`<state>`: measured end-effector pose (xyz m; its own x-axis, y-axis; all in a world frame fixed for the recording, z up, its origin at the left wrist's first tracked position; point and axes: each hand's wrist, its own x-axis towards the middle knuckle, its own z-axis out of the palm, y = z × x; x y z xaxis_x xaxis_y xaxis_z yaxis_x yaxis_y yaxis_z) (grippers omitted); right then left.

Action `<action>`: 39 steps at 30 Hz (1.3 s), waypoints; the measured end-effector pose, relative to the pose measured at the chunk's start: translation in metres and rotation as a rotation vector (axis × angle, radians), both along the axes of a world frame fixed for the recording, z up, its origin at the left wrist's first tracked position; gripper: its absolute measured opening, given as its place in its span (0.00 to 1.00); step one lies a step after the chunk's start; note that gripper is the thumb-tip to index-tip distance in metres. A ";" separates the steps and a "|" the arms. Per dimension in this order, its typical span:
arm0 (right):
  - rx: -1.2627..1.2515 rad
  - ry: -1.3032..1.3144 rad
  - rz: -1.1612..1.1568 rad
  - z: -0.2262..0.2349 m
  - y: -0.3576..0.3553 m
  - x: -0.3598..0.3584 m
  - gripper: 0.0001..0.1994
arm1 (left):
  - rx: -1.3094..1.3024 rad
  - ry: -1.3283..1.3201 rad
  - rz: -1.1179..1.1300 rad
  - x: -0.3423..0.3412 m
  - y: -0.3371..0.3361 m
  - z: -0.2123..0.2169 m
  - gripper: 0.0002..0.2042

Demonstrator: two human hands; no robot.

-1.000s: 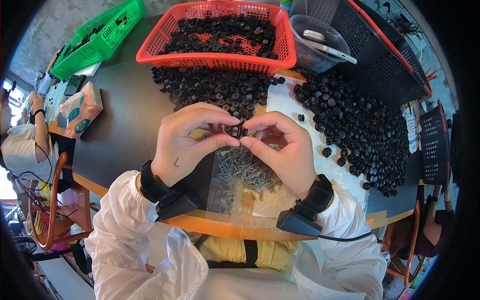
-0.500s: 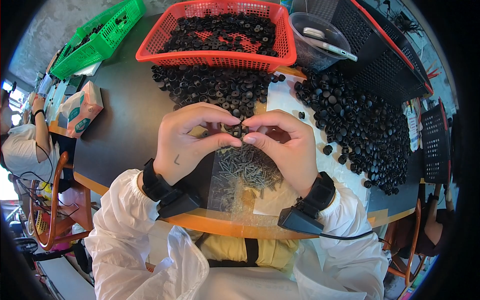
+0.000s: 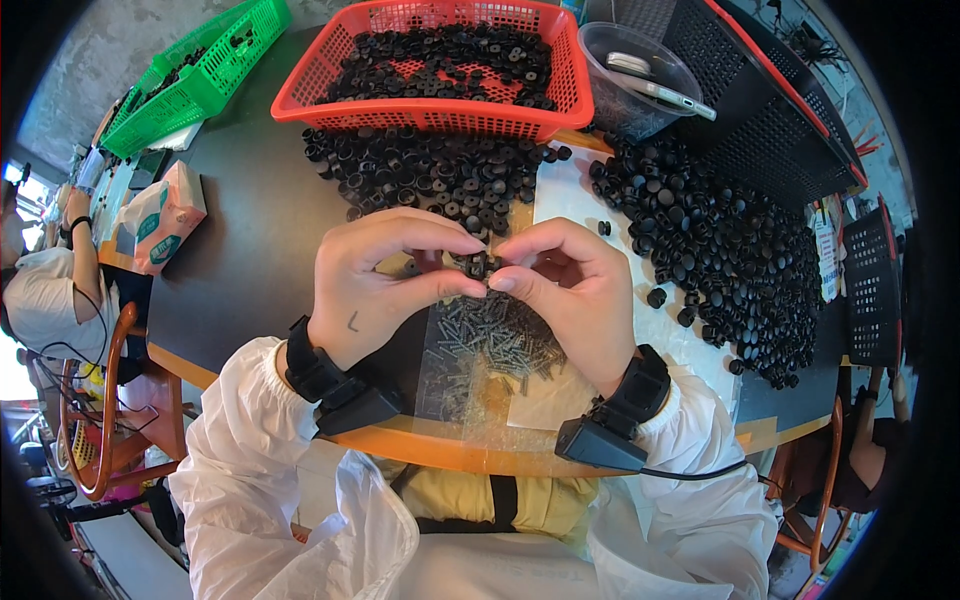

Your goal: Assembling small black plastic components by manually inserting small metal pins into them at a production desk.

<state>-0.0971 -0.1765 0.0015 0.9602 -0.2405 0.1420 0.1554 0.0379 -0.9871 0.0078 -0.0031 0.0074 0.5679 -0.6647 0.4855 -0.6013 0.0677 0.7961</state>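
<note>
Both hands meet over the table, pinching a small black plastic part (image 3: pixel 474 266) between thumbs and fingertips. My left hand (image 3: pixel 372 270) is closed on its left side, and my right hand (image 3: pixel 575 285) grips it from the right. Fingertips cover much of the part, so its exact shape is hard to make out. Just below them lies a pile of small metal springs (image 3: pixel 500 338) on clear plastic. Beyond my hands is a heap of black round plastic pieces (image 3: pixel 430 170), some ring-like, others with a centre hole. Many black round caps (image 3: pixel 710 260) are heaped to the right on white paper.
A red basket (image 3: pixel 440 122) of black discs stands at the back. Beside it are a clear tub (image 3: pixel 630 115) with a phone across it and black baskets (image 3: pixel 750 110). At left are a tissue pack (image 3: pixel 172 220), a green basket (image 3: pixel 200 90) and another person (image 3: pixel 60 280).
The fingertips of my right hand have shifted very slightly to the right, and the black part has turned a little between my fingers. Everything else looks the same.
</note>
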 end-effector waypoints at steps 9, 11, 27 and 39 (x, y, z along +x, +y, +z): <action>0.090 -0.014 0.093 -0.001 -0.002 -0.001 0.08 | 0.010 -0.092 -0.036 0.001 0.000 0.001 0.15; 0.121 0.003 0.122 0.000 -0.001 -0.001 0.09 | -0.042 -0.119 -0.075 0.002 -0.001 -0.001 0.14; 0.081 0.003 0.244 -0.003 -0.006 -0.001 0.13 | -0.057 -0.204 -0.124 -0.016 0.000 0.010 0.13; -1.432 -0.286 -0.559 0.025 -0.053 0.011 0.14 | -0.010 -0.521 0.162 0.016 0.009 0.011 0.14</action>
<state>-0.0864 -0.2296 0.0262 0.7004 -0.0542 0.7116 0.0102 -0.9962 -0.0859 0.0234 0.0064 0.0183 0.3452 -0.5826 0.7358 -0.9194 -0.0524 0.3898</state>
